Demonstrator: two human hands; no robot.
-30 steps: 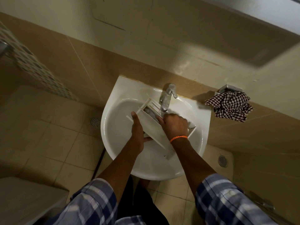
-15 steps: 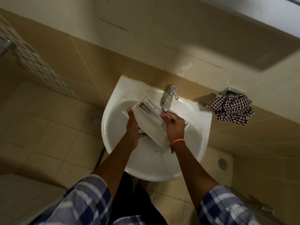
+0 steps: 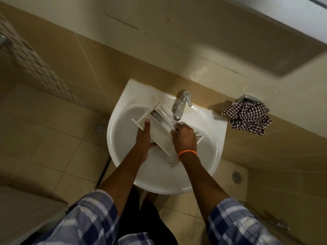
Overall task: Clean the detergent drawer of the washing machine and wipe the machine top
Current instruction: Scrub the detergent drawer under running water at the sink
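You are rinsing the detergent drawer [image 3: 161,134], which is lying tilted across the bowl of the white sink [image 3: 123,156], its far, compartmented end reaching up under the tap [image 3: 180,107] and its near end pointing back toward you. Your left hand [image 3: 144,138] is grasping the drawer along its left side, with a finger extended along the edge, and is steadying it. Your right hand [image 3: 184,137] is working at the right side of the drawer just below the spout; its fingers are curled down onto the drawer, but whether they are clamping the drawer wall or only rubbing it cannot be told from this view. An orange wristband [image 3: 188,152] is sitting on the right wrist.

Judged step: you are carrying out the drawer-cleaning part of the task. The machine-top wipe is not yet begun, and the washing machine is not identifiable in this view.

Whether water is running from the tap is unclear because of blur around the spout.

A checked cloth [image 3: 247,117] is lying bunched on the tiled ledge [image 3: 292,147] to the right of the sink, well apart from both hands.

Next move, as a judgement: keep the left hand holding the drawer firmly, since wet plastic is likely to slip. Turn the drawer so each compartment is passing under the spout, and rub the corners where residue is likely collecting. Tip the drawer to drain it before lifting it clear of the sink.
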